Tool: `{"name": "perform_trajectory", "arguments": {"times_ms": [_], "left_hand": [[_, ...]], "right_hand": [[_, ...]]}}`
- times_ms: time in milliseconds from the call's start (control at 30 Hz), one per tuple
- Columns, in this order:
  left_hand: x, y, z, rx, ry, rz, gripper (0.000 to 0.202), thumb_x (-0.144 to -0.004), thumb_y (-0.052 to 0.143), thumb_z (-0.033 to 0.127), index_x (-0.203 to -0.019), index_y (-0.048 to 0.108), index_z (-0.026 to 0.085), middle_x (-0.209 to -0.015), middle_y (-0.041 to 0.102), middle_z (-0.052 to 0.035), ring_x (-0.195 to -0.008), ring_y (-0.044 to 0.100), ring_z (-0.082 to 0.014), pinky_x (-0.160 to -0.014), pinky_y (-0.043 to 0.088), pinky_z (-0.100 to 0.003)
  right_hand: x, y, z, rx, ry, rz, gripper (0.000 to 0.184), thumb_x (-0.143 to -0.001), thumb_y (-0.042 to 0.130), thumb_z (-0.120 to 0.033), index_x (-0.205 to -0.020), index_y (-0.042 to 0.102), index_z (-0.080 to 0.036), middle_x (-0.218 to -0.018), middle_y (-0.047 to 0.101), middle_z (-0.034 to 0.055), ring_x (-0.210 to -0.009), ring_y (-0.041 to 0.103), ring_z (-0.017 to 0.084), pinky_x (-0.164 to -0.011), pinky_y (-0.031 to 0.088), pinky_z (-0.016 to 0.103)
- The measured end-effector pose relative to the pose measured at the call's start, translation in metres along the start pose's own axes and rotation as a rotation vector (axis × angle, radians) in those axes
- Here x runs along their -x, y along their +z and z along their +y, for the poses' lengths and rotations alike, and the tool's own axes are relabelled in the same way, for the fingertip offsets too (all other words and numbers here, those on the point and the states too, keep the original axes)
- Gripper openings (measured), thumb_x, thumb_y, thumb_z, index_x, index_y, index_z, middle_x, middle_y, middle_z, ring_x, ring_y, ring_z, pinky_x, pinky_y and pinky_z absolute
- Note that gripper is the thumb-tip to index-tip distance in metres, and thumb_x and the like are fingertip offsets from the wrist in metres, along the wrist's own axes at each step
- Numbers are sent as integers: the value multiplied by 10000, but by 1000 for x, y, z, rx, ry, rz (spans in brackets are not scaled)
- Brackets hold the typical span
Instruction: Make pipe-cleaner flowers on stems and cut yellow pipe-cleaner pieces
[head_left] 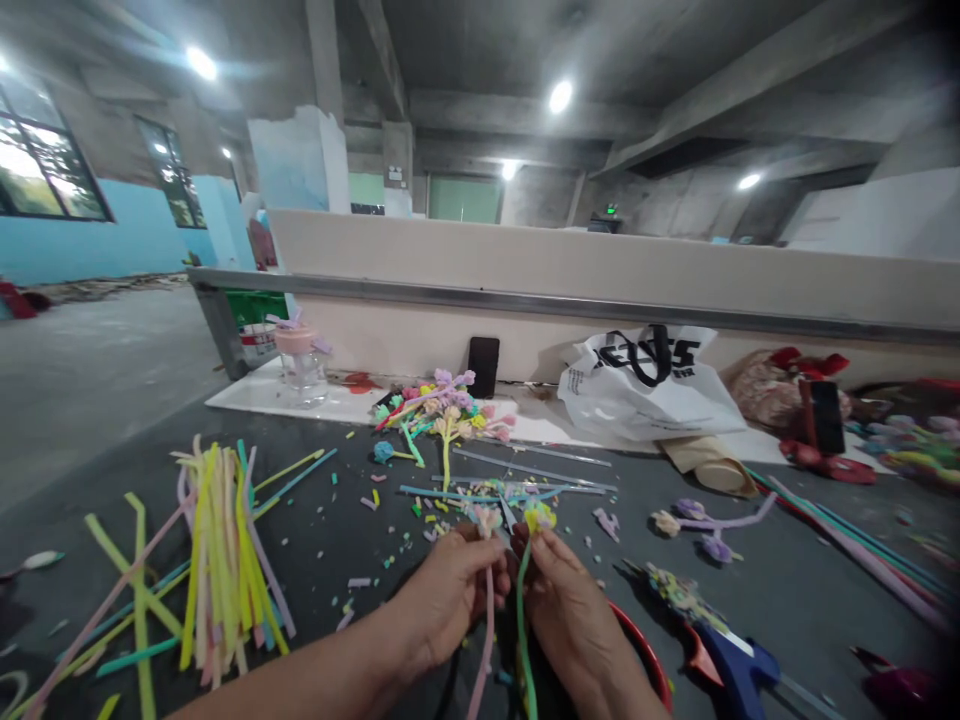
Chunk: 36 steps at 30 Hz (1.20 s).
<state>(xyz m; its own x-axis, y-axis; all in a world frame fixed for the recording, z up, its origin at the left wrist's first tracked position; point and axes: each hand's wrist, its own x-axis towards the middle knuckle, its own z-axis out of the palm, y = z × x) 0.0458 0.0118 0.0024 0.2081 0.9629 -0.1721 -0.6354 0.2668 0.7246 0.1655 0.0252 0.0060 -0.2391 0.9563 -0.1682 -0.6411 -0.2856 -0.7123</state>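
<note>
My left hand (448, 598) is closed around the pink stem of a pipe-cleaner flower with a pale pink head (487, 519). My right hand (566, 605) pinches the green stem of a pipe-cleaner flower with a yellow head (539, 516). The two flowers are held upright side by side, heads almost touching, above the dark tabletop (780, 590). Both stems hang down between my wrists.
A bundle of loose pipe cleaners (217, 560) lies at the left. A heap of finished flowers (442, 405) sits further back, near a jar (301, 362), a phone (483, 366) and a white bag (645, 385). A blue glue gun (731, 660) and a red bowl rim (646, 655) lie at the right.
</note>
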Motion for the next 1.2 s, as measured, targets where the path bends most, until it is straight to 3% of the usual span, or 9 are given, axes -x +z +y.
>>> {"name": "perform_trajectory", "arguments": {"times_ms": [167, 400, 567, 667, 833, 933, 1000, 1067, 1200], "left_hand": [[3, 6, -2, 6, -16, -88, 255, -613, 685, 180, -825, 550, 136, -561, 420, 69, -412, 330, -16, -409, 181, -173], [7, 8, -2, -144, -32, -22, 279, -632, 690, 292, -763, 476, 169, -483, 301, 111, -353, 201, -4, -384, 81, -190], [-1, 0, 38, -348, -20, 12, 291, -645, 664, 364, -675, 448, 171, -446, 299, 115, -325, 210, -6, -356, 97, -181], [-18, -20, 82, -649, 41, 186, 289, -617, 680, 347, -730, 490, 161, -513, 432, 88, -326, 260, 0, -347, 132, -166], [-42, -81, 140, -816, 25, 397, 245, -654, 667, 302, -679, 494, 130, -495, 456, 72, -314, 264, -4, -333, 171, -164], [-49, -115, 155, -902, -53, 497, 223, -747, 600, 302, -799, 552, 90, -648, 560, -3, -433, 450, -56, -402, 348, -185], [-52, -130, 161, -955, -126, 535, 269, -813, 533, 298, -997, 549, 102, -931, 594, -73, -719, 580, -143, -611, 487, -291], [-55, -139, 163, -1009, -182, 560, 316, -838, 500, 299, -1114, 506, 145, -1105, 543, -85, -919, 561, -192, -763, 482, -391], [-59, -145, 165, -1131, -216, 601, 324, -838, 501, 301, -1125, 500, 151, -1121, 536, -84, -938, 555, -197, -778, 478, -402]], "right_hand": [[1, 2, 2, 8, 43, -1, 233, -561, 781, -209, -765, 674, -171, -740, 694, 25, -703, 635, 176, -637, 483, 261], [1, 3, 3, 42, 43, -12, 294, -573, 778, -227, -848, 686, -175, -837, 711, 60, -884, 624, 228, -788, 460, 334], [1, 4, 2, 107, 0, 10, 459, -568, 781, -273, -1003, 652, -202, -1159, 607, 74, -1128, 484, 228, -901, 379, 325], [2, 5, 1, 144, -7, 25, 466, -569, 777, -287, -1011, 651, -207, -1229, 555, 74, -1173, 434, 232, -892, 371, 317], [5, 7, 0, 146, 5, 43, 431, -572, 768, -265, -984, 661, -199, -1178, 583, 82, -1150, 444, 239, -806, 409, 293], [6, 7, -1, 139, 5, 28, 416, -588, 756, -257, -988, 659, -200, -1175, 579, 76, -1133, 450, 227, -768, 417, 268], [6, 7, -1, 141, 5, 28, 397, -598, 747, -255, -981, 661, -203, -1168, 581, 70, -1116, 459, 218, -754, 418, 258], [5, 7, -1, 144, 4, 33, 376, -600, 744, -255, -965, 667, -205, -1146, 591, 64, -1091, 472, 210, -744, 417, 250], [4, 5, 0, 150, 6, 30, 367, -607, 740, -249, -964, 667, -215, -1131, 594, 52, -1053, 489, 194, -739, 414, 241]]}}
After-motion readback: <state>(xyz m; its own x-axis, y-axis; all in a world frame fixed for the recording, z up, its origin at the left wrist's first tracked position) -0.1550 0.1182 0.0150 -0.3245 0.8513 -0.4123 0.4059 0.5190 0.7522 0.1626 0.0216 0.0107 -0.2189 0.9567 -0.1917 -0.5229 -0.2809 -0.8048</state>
